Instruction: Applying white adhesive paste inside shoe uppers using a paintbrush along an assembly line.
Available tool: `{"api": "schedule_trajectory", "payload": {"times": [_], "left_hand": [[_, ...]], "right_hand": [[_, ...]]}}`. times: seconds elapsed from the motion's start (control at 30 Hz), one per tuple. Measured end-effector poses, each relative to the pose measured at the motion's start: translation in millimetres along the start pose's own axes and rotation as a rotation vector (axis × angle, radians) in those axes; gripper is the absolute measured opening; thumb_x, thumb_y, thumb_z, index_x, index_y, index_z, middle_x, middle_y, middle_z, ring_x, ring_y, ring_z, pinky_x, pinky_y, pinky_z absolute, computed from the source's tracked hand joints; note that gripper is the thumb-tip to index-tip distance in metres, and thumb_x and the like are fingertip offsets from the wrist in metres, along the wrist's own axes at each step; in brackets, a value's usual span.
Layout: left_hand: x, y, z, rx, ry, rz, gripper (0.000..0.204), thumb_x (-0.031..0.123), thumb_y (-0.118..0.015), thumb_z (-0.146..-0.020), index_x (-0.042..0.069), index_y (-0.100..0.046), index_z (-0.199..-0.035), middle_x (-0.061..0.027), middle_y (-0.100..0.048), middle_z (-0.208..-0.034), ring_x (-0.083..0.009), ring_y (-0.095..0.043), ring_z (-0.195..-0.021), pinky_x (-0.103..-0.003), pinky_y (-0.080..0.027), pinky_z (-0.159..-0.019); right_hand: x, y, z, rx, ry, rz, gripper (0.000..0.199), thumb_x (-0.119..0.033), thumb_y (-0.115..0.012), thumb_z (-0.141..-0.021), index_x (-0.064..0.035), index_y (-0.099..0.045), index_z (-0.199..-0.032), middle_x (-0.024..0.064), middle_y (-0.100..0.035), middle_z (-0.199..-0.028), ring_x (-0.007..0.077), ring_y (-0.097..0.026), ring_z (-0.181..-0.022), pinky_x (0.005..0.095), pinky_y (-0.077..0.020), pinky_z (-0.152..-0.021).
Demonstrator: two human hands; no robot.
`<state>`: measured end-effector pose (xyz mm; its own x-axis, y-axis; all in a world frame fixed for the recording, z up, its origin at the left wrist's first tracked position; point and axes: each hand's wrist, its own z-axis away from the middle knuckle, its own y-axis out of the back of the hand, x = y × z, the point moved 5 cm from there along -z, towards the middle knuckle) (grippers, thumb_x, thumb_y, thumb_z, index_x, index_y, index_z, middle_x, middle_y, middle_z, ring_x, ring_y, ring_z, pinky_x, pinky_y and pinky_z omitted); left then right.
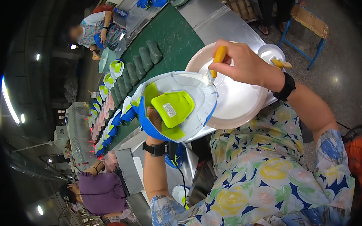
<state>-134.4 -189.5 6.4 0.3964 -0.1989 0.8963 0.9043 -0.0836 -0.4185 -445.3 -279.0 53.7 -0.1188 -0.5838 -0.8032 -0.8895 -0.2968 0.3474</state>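
My left hand [154, 119], partly hidden, is closed around a blue shoe upper [200, 96] with a whitish inner side and a bright yellow-green tongue piece bearing a pale label. The upper is held tilted, its inner side showing. In my right hand [244, 64] is a brush [219, 61] with a yellow handle, gripped between thumb and fingers. Its bristles touch the whitish edge of the upper at the right. Below and behind the brush stands a large pale basin [247, 119] of white liquid, which the upper partly overlaps.
A small bowl [267, 50] with a yellow-handled tool sits right of the basin. Along the green conveyor belt [176, 29] lie dark green shoe lasts [141, 67] and several blue uppers. Co-workers [103, 186] are at the left and upper left. A stool [309, 21] and a fan [361, 154] stand at right.
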Motion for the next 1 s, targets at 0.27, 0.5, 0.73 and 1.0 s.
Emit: {"api": "schedule_trajectory", "payload": {"times": [0.27, 0.5, 0.73, 1.0], "left_hand": [[-13, 9, 6, 0.277, -0.605, -0.279, 0.059, 0.042, -0.049, -0.101, 0.007, -0.04, -0.147, -0.0149, -0.053, -0.141, -0.0316, -0.054, -0.127, -0.05, -0.043, -0.109], [-15, 22, 4, 0.579, -0.756, -0.232, 0.063, 0.046, -0.051, -0.099, 0.008, -0.037, -0.147, -0.0134, -0.052, -0.137, -0.0258, -0.053, -0.125, -0.044, -0.041, -0.109], [-4, 0, 5, 0.653, -0.87, -0.338, 0.058, 0.047, -0.055, -0.096, 0.007, -0.048, -0.138, -0.0127, -0.057, -0.13, -0.0271, -0.058, -0.117, -0.042, -0.048, -0.101], [24, 7, -1, 0.461, -0.656, -1.436, 0.055, 0.042, -0.051, -0.099, 0.005, -0.048, -0.14, -0.0142, -0.061, -0.123, -0.0262, -0.065, -0.102, -0.039, -0.054, -0.089]], "right_hand": [[5, -13, 18, 0.205, -0.358, -0.139, 0.033, -0.024, -0.074, -0.086, 0.0037, -0.057, -0.092, 0.0146, -0.068, -0.075, 0.0198, -0.069, -0.068, 0.0314, -0.053, -0.061], [21, -45, 36, 0.243, -0.494, -0.369, 0.036, -0.026, -0.072, -0.087, 0.0067, -0.058, -0.091, 0.015, -0.068, -0.075, 0.0196, -0.069, -0.065, 0.0299, -0.0548, -0.062], [7, -59, 45, 0.164, -0.568, -0.491, 0.034, -0.025, -0.072, -0.087, 0.0056, -0.058, -0.091, 0.0133, -0.067, -0.075, 0.0176, -0.068, -0.065, 0.0284, -0.0541, -0.06], [-4, -29, 37, 0.279, -0.051, -0.401, 0.024, -0.015, -0.072, -0.089, -0.0028, -0.058, -0.104, 0.0096, -0.068, -0.089, 0.0154, -0.068, -0.08, 0.0273, -0.0528, -0.071]]}}
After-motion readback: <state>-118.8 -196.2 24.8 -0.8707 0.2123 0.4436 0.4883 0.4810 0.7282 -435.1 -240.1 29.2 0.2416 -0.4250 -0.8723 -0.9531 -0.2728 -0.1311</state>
